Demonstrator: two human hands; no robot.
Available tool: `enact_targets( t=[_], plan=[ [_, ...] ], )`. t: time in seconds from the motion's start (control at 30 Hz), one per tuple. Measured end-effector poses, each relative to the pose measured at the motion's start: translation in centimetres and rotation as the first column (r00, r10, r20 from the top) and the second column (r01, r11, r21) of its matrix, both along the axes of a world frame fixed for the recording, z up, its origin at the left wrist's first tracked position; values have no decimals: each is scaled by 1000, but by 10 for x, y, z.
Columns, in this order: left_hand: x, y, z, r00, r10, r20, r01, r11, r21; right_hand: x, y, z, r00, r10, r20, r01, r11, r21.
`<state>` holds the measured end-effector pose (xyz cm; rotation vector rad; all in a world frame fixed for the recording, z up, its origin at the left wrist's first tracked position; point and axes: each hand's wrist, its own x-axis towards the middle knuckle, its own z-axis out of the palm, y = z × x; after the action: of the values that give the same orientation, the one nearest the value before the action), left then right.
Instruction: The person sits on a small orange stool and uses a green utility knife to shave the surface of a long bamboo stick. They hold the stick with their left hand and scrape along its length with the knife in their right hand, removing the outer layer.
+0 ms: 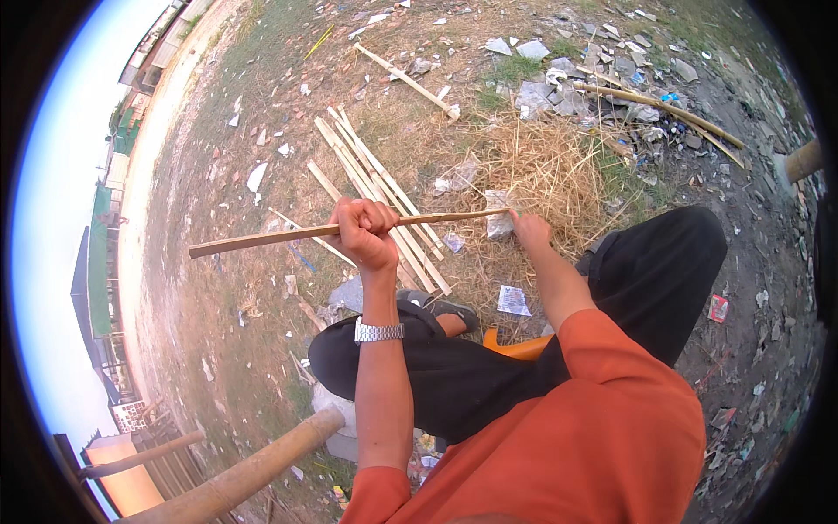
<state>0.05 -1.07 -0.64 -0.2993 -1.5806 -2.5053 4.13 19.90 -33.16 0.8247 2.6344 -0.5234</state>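
Tan, a long, narrow wooden strip [271, 237] slants above pale wooden slats [356, 170] from near left to far right, left hand [364, 231] clenched around its middle, right hand's [532, 232] fingers pinching its right tip.

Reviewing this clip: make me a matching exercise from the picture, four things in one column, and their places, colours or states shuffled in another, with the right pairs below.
Things
1. Left hand
2. Trousers
3. Right hand
4. Wristwatch

Places, colours or states
A. At the thin, right-hand end of the long wooden strip
B. Silver
C. Black
D. Closed in a fist around the wooden strip, near its middle

Right pairs: 1-D, 2-C, 3-A, 4-B
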Motion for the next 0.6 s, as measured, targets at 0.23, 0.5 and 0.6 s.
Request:
enact_targets(
  t=[0.23,0.5,0.6],
  plan=[
    [3,1,-2,987,147,63,-146,989,-24,-4,31,-21,971,-216,104,239,906,-349],
    [-17,-9,-3,840,504,202,-511,859,-15,32,-38,125,943,-233,-238,32,776,-630],
    [-28,7,4,833,516,201,-519,854,-38,37,-49,141,952,-191,-240,6,794,-608]
  ],
)
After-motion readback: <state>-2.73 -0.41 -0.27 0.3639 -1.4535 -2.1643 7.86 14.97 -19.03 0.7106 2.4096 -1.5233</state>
